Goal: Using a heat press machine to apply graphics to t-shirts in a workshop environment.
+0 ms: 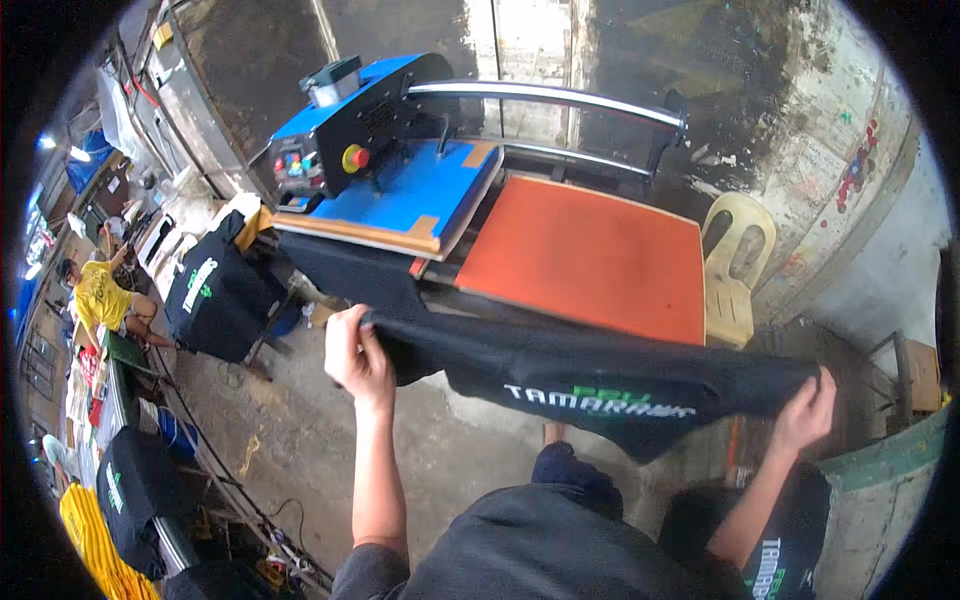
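A black T-shirt [540, 375] with a white and green print across its front hangs stretched between my two hands, its middle sagging. At its left end, my left hand [358, 362] is closed on the cloth. The opposite end is gripped by my right hand [806, 412]. Just beyond the shirt lies the orange-red lower pad [590, 255] of a heat press, with nothing on it. The press's blue upper plate [400, 195] is swung off to the left of the pad, beside a control box with a red knob [356, 158].
A pale yellow plastic chair [735, 270] stands right of the press. More printed black shirts hang at the left [215, 285], lie lower left [135, 495] and lie by my right forearm [790, 520]. A person in a yellow shirt [100, 297] sits far left.
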A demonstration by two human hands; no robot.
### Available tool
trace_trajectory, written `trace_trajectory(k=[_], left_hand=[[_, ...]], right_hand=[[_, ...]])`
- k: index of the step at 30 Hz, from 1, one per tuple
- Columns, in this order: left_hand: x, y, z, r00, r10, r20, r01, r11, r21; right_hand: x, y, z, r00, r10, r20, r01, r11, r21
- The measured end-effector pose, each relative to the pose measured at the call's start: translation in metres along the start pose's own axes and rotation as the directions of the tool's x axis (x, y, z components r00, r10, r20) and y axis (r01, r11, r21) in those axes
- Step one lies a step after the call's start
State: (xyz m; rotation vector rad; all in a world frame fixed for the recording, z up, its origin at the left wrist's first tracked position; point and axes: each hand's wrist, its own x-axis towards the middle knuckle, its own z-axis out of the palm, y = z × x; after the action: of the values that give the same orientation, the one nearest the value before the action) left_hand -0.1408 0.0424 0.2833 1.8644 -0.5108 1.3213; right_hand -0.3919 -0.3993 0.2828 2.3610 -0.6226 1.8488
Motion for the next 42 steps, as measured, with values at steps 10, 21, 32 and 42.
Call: trace_trajectory(k=[10, 21, 32, 42], left_hand=[[0.116, -0.056, 0.320, 0.925, 0.183, 0.332, -0.227, 0.969, 0.099], [-0.123, -0.115, 0.358, 0.634, -0.273, 0.723, -0.047, 0.920, 0.389], [-0.131, -0.091, 0.276, 0.490, -0.551, 0.675, 0.507, 0.811, 0.294], [-0.117, -0.079, 0.269, 0.613, -0.378, 0.694, 0.107, 0.910, 0.401]], right_hand=[[0.124, 0.055, 0.277, 0.975, -0.101, 0.200, 0.102, 0.995, 0.006], [-0.060, 0.069, 0.352, 0.644, 0.239, 0.726, -0.283, 0.957, -0.064], [-0.146, 0.053, 0.243, 0.425, 0.506, 0.750, -0.566, 0.795, -0.216], [-0.134, 0.030, 0.222, 0.492, 0.419, 0.763, -0.439, 0.876, -0.199]])
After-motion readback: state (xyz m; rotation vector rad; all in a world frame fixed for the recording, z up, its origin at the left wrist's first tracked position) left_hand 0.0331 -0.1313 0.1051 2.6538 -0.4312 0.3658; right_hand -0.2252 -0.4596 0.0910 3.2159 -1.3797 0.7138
